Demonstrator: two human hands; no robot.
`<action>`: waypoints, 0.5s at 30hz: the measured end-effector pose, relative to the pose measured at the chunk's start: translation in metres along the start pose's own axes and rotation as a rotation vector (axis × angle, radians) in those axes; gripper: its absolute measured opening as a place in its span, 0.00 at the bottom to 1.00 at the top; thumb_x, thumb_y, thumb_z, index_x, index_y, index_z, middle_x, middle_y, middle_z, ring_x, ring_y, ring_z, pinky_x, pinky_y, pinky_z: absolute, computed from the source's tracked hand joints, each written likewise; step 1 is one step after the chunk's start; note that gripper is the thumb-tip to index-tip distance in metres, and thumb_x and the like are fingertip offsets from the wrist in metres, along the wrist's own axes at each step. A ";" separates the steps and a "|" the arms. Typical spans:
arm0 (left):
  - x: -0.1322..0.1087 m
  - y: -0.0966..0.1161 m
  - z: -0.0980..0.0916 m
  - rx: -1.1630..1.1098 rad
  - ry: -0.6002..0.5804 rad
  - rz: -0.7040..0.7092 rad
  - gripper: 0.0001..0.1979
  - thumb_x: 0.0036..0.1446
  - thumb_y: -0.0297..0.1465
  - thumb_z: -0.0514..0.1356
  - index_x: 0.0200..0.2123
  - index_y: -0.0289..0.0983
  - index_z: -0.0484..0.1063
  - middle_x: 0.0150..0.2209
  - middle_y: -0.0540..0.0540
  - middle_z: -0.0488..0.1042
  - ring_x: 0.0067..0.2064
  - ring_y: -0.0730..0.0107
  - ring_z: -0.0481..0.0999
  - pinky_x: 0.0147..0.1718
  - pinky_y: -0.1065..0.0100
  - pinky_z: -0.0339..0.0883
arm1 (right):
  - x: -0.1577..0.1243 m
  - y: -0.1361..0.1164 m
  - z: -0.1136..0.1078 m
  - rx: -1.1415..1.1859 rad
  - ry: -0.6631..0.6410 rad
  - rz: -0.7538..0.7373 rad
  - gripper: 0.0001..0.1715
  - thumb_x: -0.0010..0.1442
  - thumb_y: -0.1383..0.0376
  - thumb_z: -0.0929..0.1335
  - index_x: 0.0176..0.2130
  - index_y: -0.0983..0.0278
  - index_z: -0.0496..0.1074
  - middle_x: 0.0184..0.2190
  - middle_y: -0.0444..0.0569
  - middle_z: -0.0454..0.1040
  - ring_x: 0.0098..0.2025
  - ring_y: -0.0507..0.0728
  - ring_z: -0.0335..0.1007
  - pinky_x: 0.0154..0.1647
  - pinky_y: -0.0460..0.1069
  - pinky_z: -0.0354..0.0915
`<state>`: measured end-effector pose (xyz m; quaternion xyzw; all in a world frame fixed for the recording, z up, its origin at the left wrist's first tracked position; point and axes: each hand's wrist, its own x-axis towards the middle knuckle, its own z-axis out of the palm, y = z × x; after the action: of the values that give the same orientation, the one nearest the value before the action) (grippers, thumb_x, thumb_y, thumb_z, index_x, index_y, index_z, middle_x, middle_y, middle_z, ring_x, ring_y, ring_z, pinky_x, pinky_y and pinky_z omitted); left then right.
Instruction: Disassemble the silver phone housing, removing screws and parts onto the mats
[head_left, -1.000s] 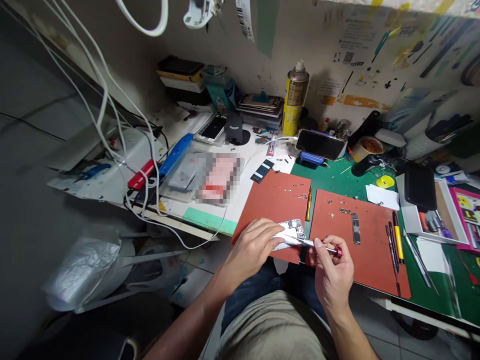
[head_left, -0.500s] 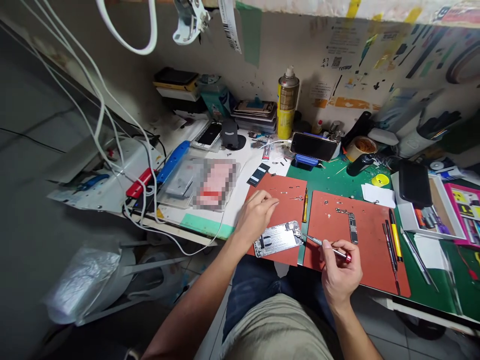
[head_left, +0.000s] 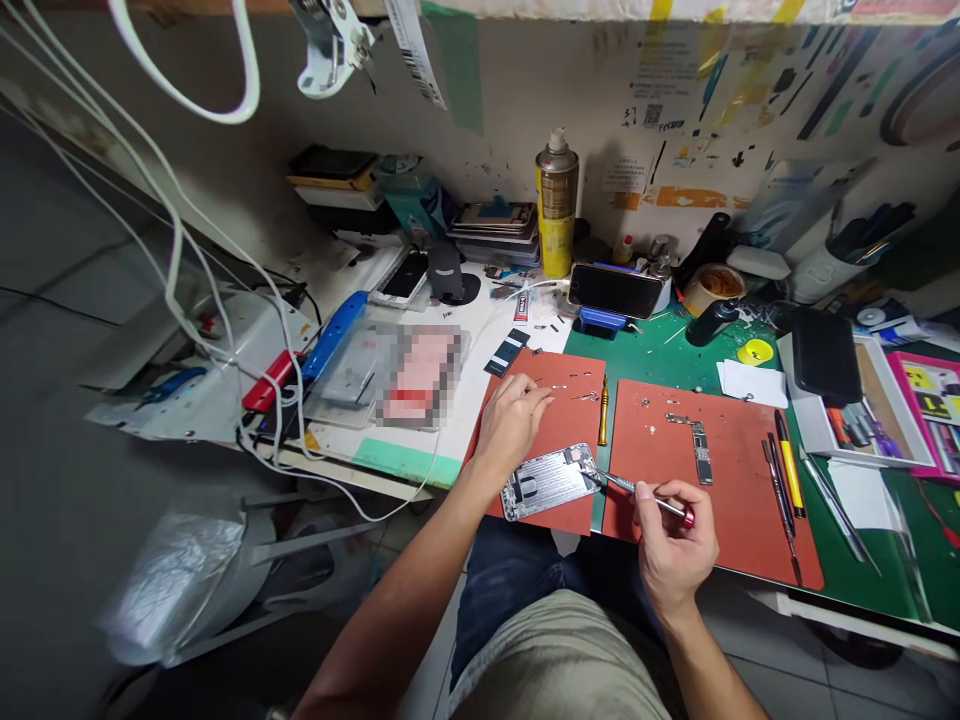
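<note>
An opened phone housing, silver inside, lies on a reddish-brown mat. My right hand grips a slim screwdriver with a red end cap, its tip at the right end of the housing. Just above the housing's far left side is my left hand, thumb and fingers pressed together. Whatever they may pinch is too small to see. A gold-handled screwdriver rests on the mat's right edge, near several tiny parts. On the second mat sits a narrow logic board.
Tweezers and a yellow pen-like tool lie on the right. A phone leans on a blue stand at the back, beside a yellow spray can. White cables hang on the left.
The screwdriver tip has moved left, from just beside the phone housing onto its right end. My left hand stays closed over the mat. The camera view has shifted slightly.
</note>
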<state>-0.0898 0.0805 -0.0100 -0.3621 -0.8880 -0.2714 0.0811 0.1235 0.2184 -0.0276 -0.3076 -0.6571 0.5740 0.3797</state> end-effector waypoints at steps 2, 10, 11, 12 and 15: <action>-0.001 -0.001 -0.002 -0.005 0.003 -0.003 0.09 0.73 0.30 0.61 0.49 0.37 0.83 0.39 0.45 0.75 0.44 0.61 0.75 0.45 0.61 0.72 | 0.000 0.000 0.000 -0.001 0.003 -0.010 0.18 0.63 0.55 0.78 0.41 0.61 0.72 0.31 0.44 0.76 0.28 0.53 0.77 0.30 0.46 0.74; -0.014 -0.005 -0.014 0.033 0.005 -0.013 0.15 0.75 0.27 0.55 0.54 0.39 0.81 0.42 0.43 0.74 0.45 0.59 0.73 0.47 0.58 0.71 | 0.000 0.001 0.000 -0.020 -0.010 -0.027 0.17 0.64 0.55 0.78 0.41 0.61 0.72 0.30 0.43 0.76 0.28 0.52 0.77 0.30 0.45 0.73; -0.015 -0.005 -0.014 0.044 -0.006 -0.005 0.16 0.74 0.26 0.55 0.55 0.39 0.81 0.42 0.43 0.74 0.45 0.59 0.72 0.47 0.58 0.71 | 0.001 0.001 0.000 -0.022 -0.012 -0.020 0.18 0.64 0.54 0.78 0.41 0.61 0.72 0.30 0.43 0.76 0.28 0.53 0.77 0.30 0.46 0.74; -0.015 -0.005 -0.013 0.055 -0.019 0.005 0.17 0.74 0.25 0.55 0.56 0.40 0.81 0.42 0.43 0.74 0.45 0.58 0.72 0.47 0.57 0.70 | 0.001 0.001 0.000 -0.023 -0.014 -0.015 0.18 0.63 0.54 0.78 0.41 0.61 0.72 0.31 0.43 0.77 0.29 0.53 0.78 0.31 0.46 0.74; -0.015 -0.005 -0.010 0.089 -0.059 0.033 0.20 0.71 0.22 0.56 0.59 0.41 0.80 0.43 0.42 0.75 0.45 0.56 0.71 0.46 0.56 0.70 | 0.001 0.000 0.000 -0.017 -0.020 -0.006 0.18 0.63 0.54 0.78 0.41 0.61 0.72 0.31 0.43 0.77 0.29 0.54 0.78 0.31 0.46 0.74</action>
<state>-0.0830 0.0629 -0.0087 -0.3804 -0.8952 -0.2194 0.0756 0.1228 0.2189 -0.0277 -0.3031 -0.6668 0.5701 0.3723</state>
